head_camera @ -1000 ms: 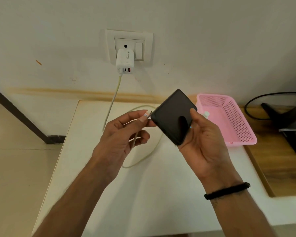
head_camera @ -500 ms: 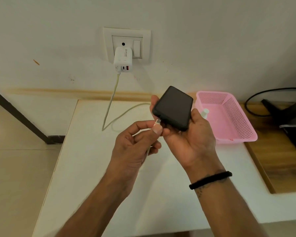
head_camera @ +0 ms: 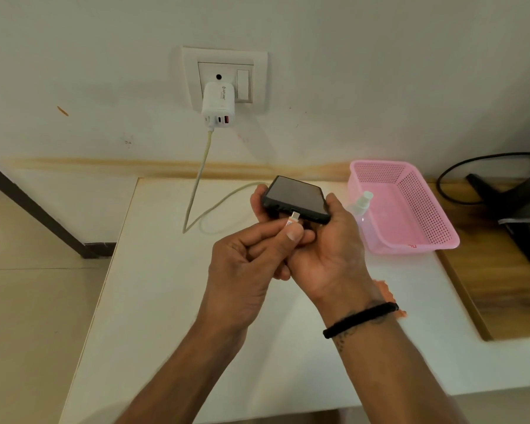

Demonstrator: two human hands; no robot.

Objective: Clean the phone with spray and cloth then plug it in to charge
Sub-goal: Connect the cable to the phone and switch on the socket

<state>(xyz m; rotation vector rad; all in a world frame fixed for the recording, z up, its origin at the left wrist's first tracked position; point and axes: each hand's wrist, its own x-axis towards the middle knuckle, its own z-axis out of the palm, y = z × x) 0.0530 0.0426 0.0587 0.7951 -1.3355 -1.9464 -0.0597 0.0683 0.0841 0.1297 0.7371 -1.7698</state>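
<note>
Plug at phone port, not clearly seated.
Right hand (head_camera: 325, 252) grips phone (head_camera: 297, 201) above the table (head_camera: 141, 301), screen up; left hand (head_camera: 245, 270) pinches cable plug (head_camera: 292, 218) at its bottom edge, tip maybe just entering. Cable (head_camera: 196, 191) runs to wall charger (head_camera: 218, 104). Spray bottle (head_camera: 361, 206) lies in pink basket (head_camera: 423, 209) just right.
</note>
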